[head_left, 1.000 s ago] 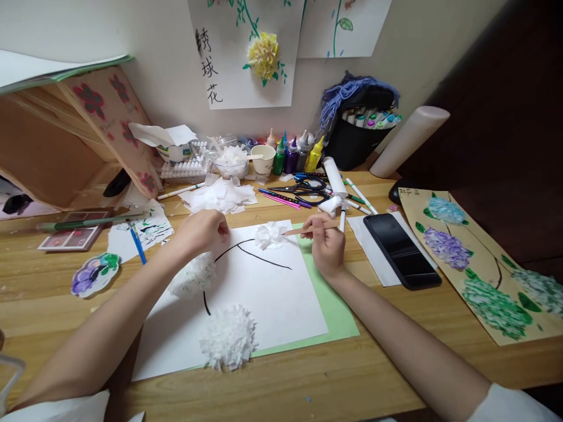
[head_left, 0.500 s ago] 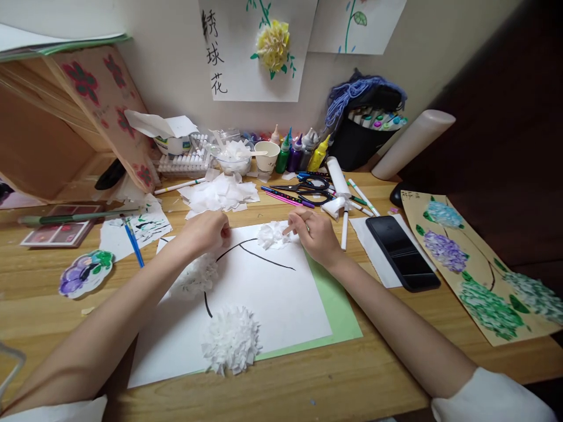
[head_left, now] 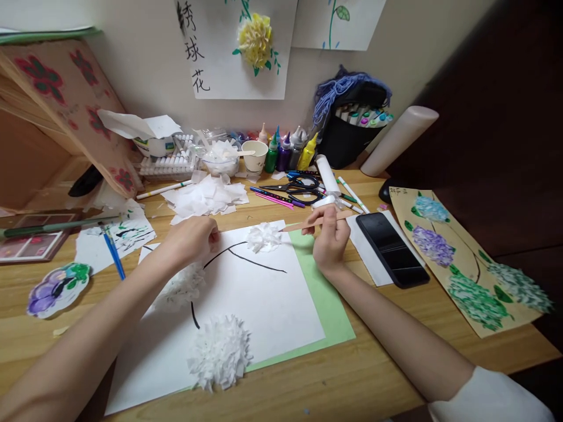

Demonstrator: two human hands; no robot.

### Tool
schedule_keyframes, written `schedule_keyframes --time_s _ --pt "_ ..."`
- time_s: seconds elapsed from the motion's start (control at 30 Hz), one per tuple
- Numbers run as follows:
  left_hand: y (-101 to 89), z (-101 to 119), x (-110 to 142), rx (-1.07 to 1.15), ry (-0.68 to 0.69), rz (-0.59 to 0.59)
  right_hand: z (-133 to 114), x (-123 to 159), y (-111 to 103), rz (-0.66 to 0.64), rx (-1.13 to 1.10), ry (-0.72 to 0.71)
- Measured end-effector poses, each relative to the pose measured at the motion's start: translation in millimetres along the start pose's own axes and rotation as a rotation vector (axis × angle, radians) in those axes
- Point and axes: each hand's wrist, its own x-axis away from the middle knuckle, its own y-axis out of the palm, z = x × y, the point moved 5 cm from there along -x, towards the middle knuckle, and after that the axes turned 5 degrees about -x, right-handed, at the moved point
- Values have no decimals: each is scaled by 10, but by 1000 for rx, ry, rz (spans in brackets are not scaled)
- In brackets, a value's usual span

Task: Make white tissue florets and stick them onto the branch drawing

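Note:
White drawing paper bearing black painted branch lines lies over a green sheet. My right hand grips a flat wooden craft stick, whose tip is at the edge of a small white tissue-paper flower. My left hand is closed above the paper's far edge, its fingertips mostly hidden; I cannot make out anything in them. Partly covered by my left forearm is another white tissue flower. A fuller tissue flower sits at the paper's near edge.
Cut tissue pieces are heaped behind my left hand. Scissors, pens and paint bottles stand or lie at the back. To the right are a phone and a finished flower picture. A painted palette lies left.
My right hand has drawn back to the right from the small flower, bringing the craft stick into clear view. My left hand stays closed near the paper's far edge. The whole view has shifted slightly.

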Motion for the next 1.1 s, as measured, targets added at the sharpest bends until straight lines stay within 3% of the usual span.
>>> schedule_keyframes --time_s 0.23,0.63,0.77,0.97,1.1 --pt "-8 93 19 37 171 66 -12 68 87 -210 180 -161" --pt "-8 118 20 28 188 52 -110 138 232 -462 355 -454" --pt "-22 132 31 24 187 57 -86 138 227 -420 356 -408" --pt "-30 145 45 16 187 54 -26 155 68 -237 214 -338" --pt "-31 147 48 15 180 56 -21 156 56 -224 245 -345"
